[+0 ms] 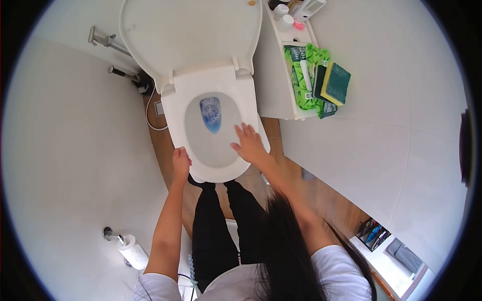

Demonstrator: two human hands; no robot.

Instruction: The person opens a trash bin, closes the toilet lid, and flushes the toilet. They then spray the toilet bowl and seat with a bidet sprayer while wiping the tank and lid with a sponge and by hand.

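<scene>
A white toilet seat (175,118) lies down on the bowl, and its lid (191,35) is raised behind it. Blue, foamy water (211,115) stands at the bottom of the toilet bowl (221,150). My left hand (182,161) is at the seat's left front edge with its fingers curled in; what they may hold is hidden. Over the right front of the seat, my right hand (248,144) spreads its fingers, slightly blurred, with nothing in them.
On a narrow white cabinet (273,75) at the right lie a green wipes pack (301,93) and a yellow-green sponge (335,84), with small jars (286,22) behind. A toilet brush (143,83) and spray hose (110,41) are at the left wall, above a paper roll (133,252).
</scene>
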